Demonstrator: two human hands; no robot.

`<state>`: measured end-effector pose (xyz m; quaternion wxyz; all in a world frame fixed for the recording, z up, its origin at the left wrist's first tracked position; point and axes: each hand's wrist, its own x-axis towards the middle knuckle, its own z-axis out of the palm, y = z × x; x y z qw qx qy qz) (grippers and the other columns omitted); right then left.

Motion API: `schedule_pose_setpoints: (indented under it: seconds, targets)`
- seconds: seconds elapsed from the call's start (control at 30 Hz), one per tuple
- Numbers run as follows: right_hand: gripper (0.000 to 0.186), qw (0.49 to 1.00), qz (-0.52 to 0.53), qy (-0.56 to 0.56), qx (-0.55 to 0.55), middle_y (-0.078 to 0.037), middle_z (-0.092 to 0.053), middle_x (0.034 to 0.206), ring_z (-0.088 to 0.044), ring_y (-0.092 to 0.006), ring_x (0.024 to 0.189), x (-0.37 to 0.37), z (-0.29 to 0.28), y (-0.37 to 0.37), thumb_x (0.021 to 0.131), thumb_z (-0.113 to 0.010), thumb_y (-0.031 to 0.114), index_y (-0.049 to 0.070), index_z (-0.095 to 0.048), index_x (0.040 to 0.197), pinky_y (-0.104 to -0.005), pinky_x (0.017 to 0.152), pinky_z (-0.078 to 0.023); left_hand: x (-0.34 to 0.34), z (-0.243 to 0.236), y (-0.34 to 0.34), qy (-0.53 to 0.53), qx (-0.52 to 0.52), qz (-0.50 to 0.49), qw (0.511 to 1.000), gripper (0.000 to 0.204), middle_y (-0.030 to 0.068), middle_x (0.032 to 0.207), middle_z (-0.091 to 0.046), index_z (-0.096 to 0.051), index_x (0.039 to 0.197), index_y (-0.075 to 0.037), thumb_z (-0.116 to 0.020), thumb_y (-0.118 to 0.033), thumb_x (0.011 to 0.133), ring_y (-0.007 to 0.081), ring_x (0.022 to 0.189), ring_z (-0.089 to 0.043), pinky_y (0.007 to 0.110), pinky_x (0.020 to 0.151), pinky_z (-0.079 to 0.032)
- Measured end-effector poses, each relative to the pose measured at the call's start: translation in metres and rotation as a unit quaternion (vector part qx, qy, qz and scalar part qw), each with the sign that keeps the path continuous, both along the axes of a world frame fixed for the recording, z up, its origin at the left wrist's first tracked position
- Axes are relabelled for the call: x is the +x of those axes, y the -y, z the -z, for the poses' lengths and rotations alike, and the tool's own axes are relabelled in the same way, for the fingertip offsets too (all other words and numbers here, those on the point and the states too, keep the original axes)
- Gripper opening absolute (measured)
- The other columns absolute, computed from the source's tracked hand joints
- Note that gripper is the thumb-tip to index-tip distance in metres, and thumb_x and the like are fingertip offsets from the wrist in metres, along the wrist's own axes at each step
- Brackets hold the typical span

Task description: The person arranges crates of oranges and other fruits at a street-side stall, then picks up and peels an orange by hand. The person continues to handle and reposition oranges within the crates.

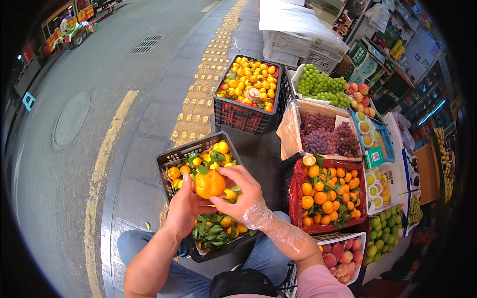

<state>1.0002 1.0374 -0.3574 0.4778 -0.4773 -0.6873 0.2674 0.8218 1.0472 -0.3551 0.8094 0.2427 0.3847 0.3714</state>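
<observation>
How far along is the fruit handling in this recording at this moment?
Done: hard to judge; nothing visibly set aside. In hand: both hands, left hand and right hand, hold one orange citrus fruit above the black crate. Left: many leafy oranges lie in that crate.
</observation>
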Motion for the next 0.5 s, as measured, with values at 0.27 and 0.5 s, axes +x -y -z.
schedule_pose_setpoints:
  seconds: [0.27,0.5]
  targets:
    - [0.050,0.996,-0.026,-0.040,-0.071,-0.013,-0.061,0.122,-0.068,-0.0189,0.098,0.023,-0.012,0.009,0.078,-0.079,0.006,0.002,-0.064,0.125,-0.0287,0.080,-0.058,0.010,0.006,0.009,-0.145,0.251,-0.046,0.956,0.059,0.0149,0.128,-0.060,-0.044,0.141,0.002,-0.074,-0.007,0.090,0.0195,0.115,-0.063,0.034,0.095,-0.054]
    - [0.048,0.990,-0.025,-0.024,-0.138,-0.016,-0.071,0.112,-0.073,-0.0163,0.093,0.029,-0.014,0.011,0.080,-0.079,0.009,-0.004,-0.064,0.123,-0.0287,0.080,-0.059,0.015,0.008,0.016,-0.278,0.317,-0.040,0.906,0.055,0.0158,0.120,-0.065,-0.048,0.134,0.004,-0.074,-0.002,0.086,0.0188,0.103,-0.069,0.029,0.085,-0.058]
